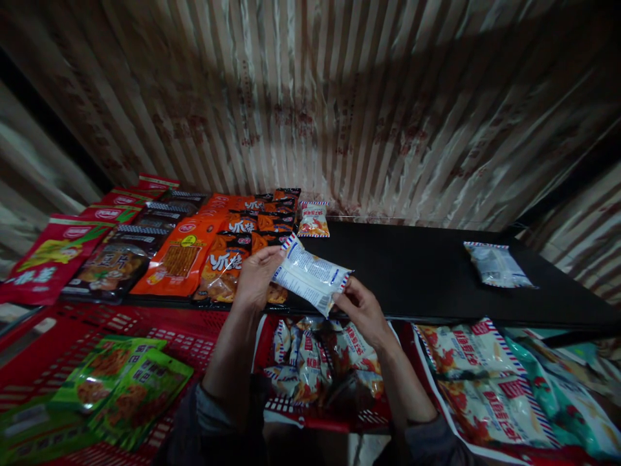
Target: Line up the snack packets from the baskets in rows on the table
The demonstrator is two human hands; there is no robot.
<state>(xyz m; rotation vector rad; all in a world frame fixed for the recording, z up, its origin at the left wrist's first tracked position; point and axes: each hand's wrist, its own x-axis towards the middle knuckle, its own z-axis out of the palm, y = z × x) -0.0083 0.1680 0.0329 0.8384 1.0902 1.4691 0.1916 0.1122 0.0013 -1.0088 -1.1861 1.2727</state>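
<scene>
A small white snack packet (pixel 313 273) with striped ends is held in the air between both my hands, its printed back turned up. My left hand (pixel 258 272) pinches its upper left end. At the lower right end, my right hand (pixel 361 307) grips it with thumb and fingers. The packet hangs over the front part of a black shelf (pixel 402 272). Behind it, a similar packet (pixel 314 220) leans face outward beside the orange and black packets (pixel 241 223). Another white packet (pixel 499 265) lies back up at the shelf's right.
Red, dark and orange snack bags (pixel 174 255) stand in rows on the shelf's left. Below, a red basket (pixel 204 333) holds green packets (pixel 140 395). More striped packets (pixel 310 362) fill the middle basket and the right one (pixel 485 408). A striped plastic sheet (pixel 310 97) hangs behind.
</scene>
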